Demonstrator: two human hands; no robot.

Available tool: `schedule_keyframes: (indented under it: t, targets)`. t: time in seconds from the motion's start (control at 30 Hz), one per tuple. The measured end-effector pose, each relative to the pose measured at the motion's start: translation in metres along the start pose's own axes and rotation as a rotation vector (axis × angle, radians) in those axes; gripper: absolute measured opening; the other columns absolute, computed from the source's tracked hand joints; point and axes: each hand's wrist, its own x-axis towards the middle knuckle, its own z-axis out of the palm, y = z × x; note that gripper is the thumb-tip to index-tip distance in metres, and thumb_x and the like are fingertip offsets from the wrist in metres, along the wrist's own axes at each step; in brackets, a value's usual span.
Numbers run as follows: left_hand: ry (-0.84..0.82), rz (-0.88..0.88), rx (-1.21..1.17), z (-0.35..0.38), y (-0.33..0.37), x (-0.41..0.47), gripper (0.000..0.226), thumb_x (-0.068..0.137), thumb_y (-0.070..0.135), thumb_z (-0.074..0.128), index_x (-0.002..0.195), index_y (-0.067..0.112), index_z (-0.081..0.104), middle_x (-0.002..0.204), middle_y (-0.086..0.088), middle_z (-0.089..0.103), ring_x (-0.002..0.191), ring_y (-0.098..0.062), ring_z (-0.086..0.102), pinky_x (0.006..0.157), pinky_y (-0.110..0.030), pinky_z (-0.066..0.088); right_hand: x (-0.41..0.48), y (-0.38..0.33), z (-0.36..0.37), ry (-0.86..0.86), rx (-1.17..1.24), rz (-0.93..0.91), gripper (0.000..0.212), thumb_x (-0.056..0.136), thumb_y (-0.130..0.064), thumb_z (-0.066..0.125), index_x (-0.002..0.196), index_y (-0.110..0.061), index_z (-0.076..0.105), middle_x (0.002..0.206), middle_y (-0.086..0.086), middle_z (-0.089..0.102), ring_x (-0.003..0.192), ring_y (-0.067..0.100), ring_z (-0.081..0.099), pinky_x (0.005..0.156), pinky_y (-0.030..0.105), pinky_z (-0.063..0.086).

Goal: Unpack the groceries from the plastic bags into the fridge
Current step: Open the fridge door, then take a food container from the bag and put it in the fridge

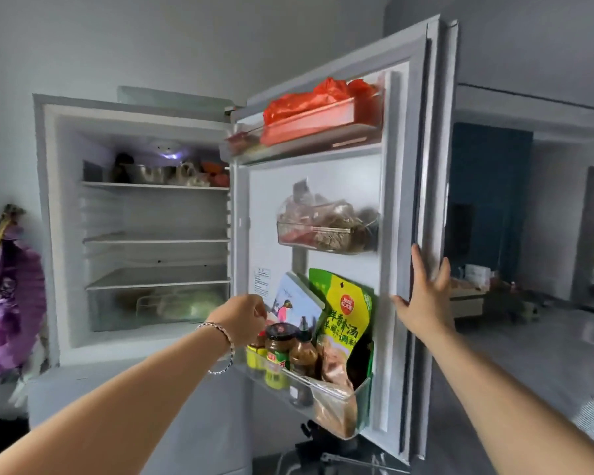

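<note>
Two arms extended, right hand [426,299] flat on fridge door [396,186], left hand [246,317] curled, empty, beside jars [282,342]

One fridge [45,234] had one open door [400,159] with three bins [323,240]. Inside, toward 9 o'clock, were three shelves [155,240] and one drawer [117,313]. At 6 o'clock the lowest bin held one red-lidded jar [282,341], one dark bottle [304,353] and one yellow-green pouch [347,313]. Two hands showed: the left hand [246,318] and the right hand [426,298].

White fridge [48,234], red bag [309,97], yellow-green pouch [348,313], purple floral cloth [11,303], silver beaded bracelet [225,341]
</note>
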Motion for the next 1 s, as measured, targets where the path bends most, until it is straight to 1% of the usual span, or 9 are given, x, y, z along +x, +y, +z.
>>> schedule_keyframes:
  t: [0.23, 0.33, 0.43, 0.5, 0.57, 0.63, 0.7, 0.8, 1.0]
  targets:
    - [0.003, -0.022, 0.084, 0.031, 0.063, 0.051, 0.019, 0.089, 0.013, 0.044, 0.090, 0.025, 0.059, 0.101, 0.001, 0.065, 0.088, -0.020, 0.062, 0.080, -0.032, 0.055, 0.047, 0.051, 0.007, -0.032, 0.058, -0.025, 0.094, 0.083, -0.014, 0.068, 0.151, -0.031, 0.005, 0.155, 0.025, -0.007, 0.143, 0.043, 0.009, 0.108, 0.044, 0.036]
    - [-0.015, -0.029, 0.099, 0.043, 0.072, 0.057, 0.018, 0.090, 0.014, 0.045, 0.090, 0.025, 0.060, 0.102, 0.001, 0.066, 0.091, -0.019, 0.063, 0.082, -0.033, 0.055, 0.045, 0.057, 0.006, 0.048, 0.092, -0.011, 0.083, 0.080, -0.002, 0.067, 0.149, -0.020, 0.024, 0.153, 0.028, 0.009, 0.141, 0.044, 0.017, 0.110, 0.048, 0.033]
    - [0.001, -0.067, 0.110, 0.038, 0.065, 0.055, 0.019, 0.092, 0.013, 0.047, 0.098, 0.019, 0.063, 0.098, 0.000, 0.064, 0.089, -0.018, 0.061, 0.082, -0.031, 0.054, 0.025, 0.030, 0.012, 0.254, 0.095, -0.308, 0.051, 0.067, 0.005, 0.071, 0.115, -0.007, 0.062, 0.131, 0.026, 0.046, 0.124, 0.040, 0.042, 0.096, 0.050, 0.045]
    - [0.032, -0.088, 0.116, 0.028, 0.056, 0.048, 0.019, 0.091, 0.012, 0.047, 0.098, 0.016, 0.065, 0.097, -0.002, 0.064, 0.088, -0.019, 0.060, 0.081, -0.030, 0.053, 0.012, -0.006, 0.010, 0.246, 0.181, -0.580, 0.025, 0.065, 0.004, 0.068, 0.087, -0.009, 0.069, 0.103, 0.014, 0.064, 0.099, 0.031, 0.057, 0.083, 0.042, 0.053]
    - [0.040, -0.148, 0.141, 0.018, 0.039, 0.032, 0.020, 0.090, 0.014, 0.046, 0.097, 0.017, 0.065, 0.102, -0.003, 0.066, 0.092, -0.021, 0.060, 0.082, -0.030, 0.050, -0.003, -0.045, 0.005, -0.014, 0.214, -0.707, 0.015, 0.075, -0.004, 0.059, 0.080, -0.014, 0.069, 0.086, 0.003, 0.068, 0.085, 0.025, 0.062, 0.075, 0.032, 0.052]
    - [-0.006, -0.246, 0.218, 0.008, 0.012, 0.008, 0.021, 0.089, 0.017, 0.046, 0.098, 0.017, 0.064, 0.106, -0.003, 0.065, 0.093, -0.022, 0.059, 0.080, -0.028, 0.048, -0.020, -0.081, 0.009, -0.398, 0.153, -0.636, 0.021, 0.087, -0.013, 0.050, 0.095, -0.021, 0.068, 0.099, -0.001, 0.069, 0.098, 0.023, 0.060, 0.077, 0.027, 0.045]
    - [-0.064, -0.342, 0.320, -0.006, -0.018, -0.022, 0.023, 0.090, 0.018, 0.046, 0.101, 0.011, 0.065, 0.109, -0.008, 0.065, 0.097, -0.026, 0.059, 0.079, -0.028, 0.046, -0.033, -0.115, 0.021, -0.639, 0.087, -0.628, 0.024, 0.089, -0.019, 0.048, 0.104, -0.025, 0.066, 0.110, -0.001, 0.066, 0.106, 0.022, 0.058, 0.079, 0.026, 0.044]
    - [-0.132, -0.487, 0.399, -0.033, -0.063, -0.091, 0.032, 0.096, 0.018, 0.041, 0.111, -0.002, 0.061, 0.118, -0.015, 0.062, 0.110, -0.029, 0.058, 0.087, -0.031, 0.046, -0.073, -0.173, 0.045, -0.840, 0.052, -0.727, 0.024, 0.088, -0.021, 0.050, 0.105, -0.025, 0.066, 0.114, -0.001, 0.065, 0.106, 0.023, 0.059, 0.086, 0.028, 0.047]
    - [-0.102, -0.881, 0.453, -0.082, -0.149, -0.287, 0.032, 0.092, 0.026, 0.043, 0.111, 0.007, 0.062, 0.116, -0.010, 0.063, 0.106, -0.028, 0.060, 0.087, -0.034, 0.049, -0.224, -0.297, 0.072, -1.171, 0.038, -1.022, 0.021, 0.088, -0.018, 0.050, 0.102, -0.017, 0.065, 0.112, 0.003, 0.063, 0.104, 0.026, 0.060, 0.086, 0.035, 0.050]
